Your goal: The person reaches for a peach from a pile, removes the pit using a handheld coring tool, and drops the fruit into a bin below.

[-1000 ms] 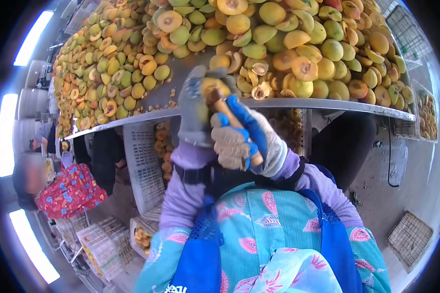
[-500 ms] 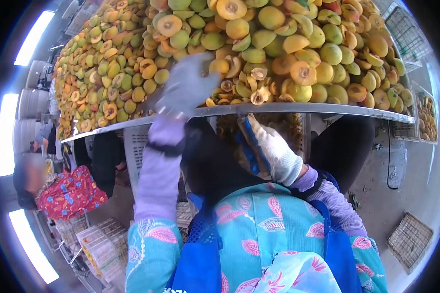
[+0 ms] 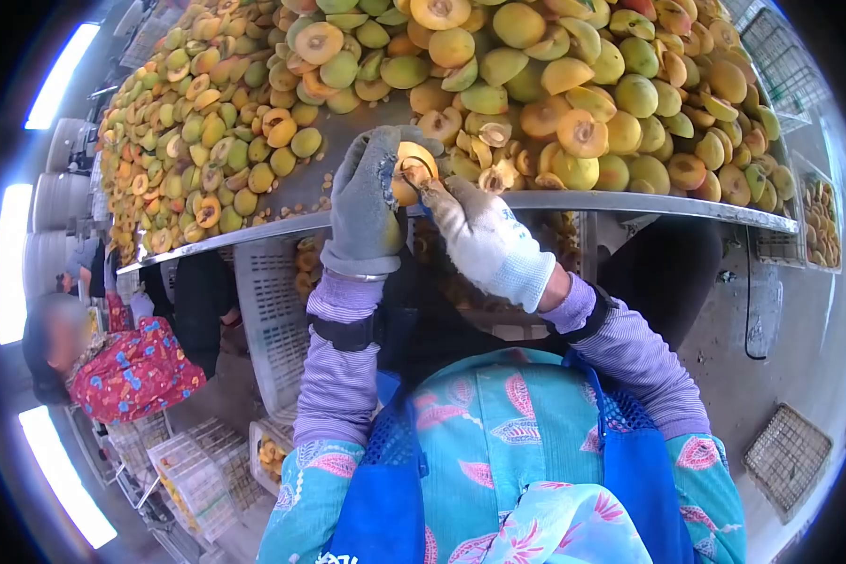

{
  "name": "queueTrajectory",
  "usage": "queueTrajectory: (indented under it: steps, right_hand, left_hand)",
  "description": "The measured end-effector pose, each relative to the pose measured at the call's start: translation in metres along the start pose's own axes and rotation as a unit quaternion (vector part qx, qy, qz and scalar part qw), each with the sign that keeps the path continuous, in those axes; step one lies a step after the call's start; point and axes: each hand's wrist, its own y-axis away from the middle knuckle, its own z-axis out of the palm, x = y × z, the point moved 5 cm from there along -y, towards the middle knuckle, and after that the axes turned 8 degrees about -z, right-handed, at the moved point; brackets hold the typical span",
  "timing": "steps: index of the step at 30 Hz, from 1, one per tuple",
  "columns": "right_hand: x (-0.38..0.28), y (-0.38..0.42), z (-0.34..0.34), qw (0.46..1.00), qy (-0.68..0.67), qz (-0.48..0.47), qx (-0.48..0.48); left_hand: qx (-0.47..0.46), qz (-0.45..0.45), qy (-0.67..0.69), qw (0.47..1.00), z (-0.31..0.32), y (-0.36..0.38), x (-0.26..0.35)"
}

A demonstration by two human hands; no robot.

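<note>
My left hand [image 3: 365, 202], in a grey glove, grips a yellow peach half [image 3: 417, 155] at the table's near edge, its cut face turned toward my right hand. My right hand [image 3: 489, 230], in a stained white glove, is closed around a small pitting tool [image 3: 410, 175]. Its thin, dark curved end is against the middle of the cut face; the glove hides most of its handle. Just beyond both hands lie cut peaches [image 3: 583, 134] and broken pit pieces [image 3: 496, 176].
Peach halves [image 3: 226, 122] cover much of the metal table [image 3: 296, 193], whose raised rim [image 3: 630, 200] runs before me. A white perforated crate [image 3: 277, 315] stands below at left. Another person [image 3: 136, 371] in red patterned clothing is at far left. A wire basket [image 3: 788, 461] lies on the floor at right.
My left hand has come back from the pile toward the right and now holds a peach half. My right hand has risen from below the rim to meet it with the tool.
</note>
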Motion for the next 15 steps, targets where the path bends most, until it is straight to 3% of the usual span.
queueTrajectory:
  steps: [4, 6, 7, 9, 10, 13, 14, 15]
  right_hand:
    - [0.007, 0.004, 0.011, 0.998, -0.063, 0.001, 0.031]
    - [0.009, 0.004, 0.020, 0.996, -0.073, 0.030, 0.040]
    - [0.011, 0.004, 0.022, 0.994, -0.083, 0.055, 0.052]
    - [0.019, 0.005, 0.030, 0.989, -0.126, 0.054, 0.053]
    - [0.025, 0.006, 0.033, 0.990, -0.115, 0.019, 0.073]
    - [0.019, 0.008, 0.033, 0.989, -0.095, -0.010, 0.109]
    - [0.016, 0.010, 0.032, 0.988, -0.125, 0.036, 0.089]
    - [0.013, 0.013, 0.032, 0.982, -0.155, 0.084, 0.068]
  left_hand:
    - [0.033, 0.001, 0.009, 0.999, 0.003, -0.002, -0.013]
    - [0.104, 0.058, -0.118, 0.986, 0.002, 0.003, -0.011]
    - [0.105, 0.060, -0.117, 0.986, 0.003, 0.004, -0.012]
    - [0.150, 0.146, -0.310, 0.927, 0.008, 0.010, -0.007]
    - [0.139, 0.124, -0.222, 0.957, 0.010, 0.010, -0.010]
    - [0.116, 0.116, -0.287, 0.944, 0.008, 0.008, -0.010]
    - [0.116, 0.117, -0.288, 0.943, 0.007, 0.007, -0.011]
    - [0.096, 0.087, -0.182, 0.975, 0.006, 0.006, -0.016]
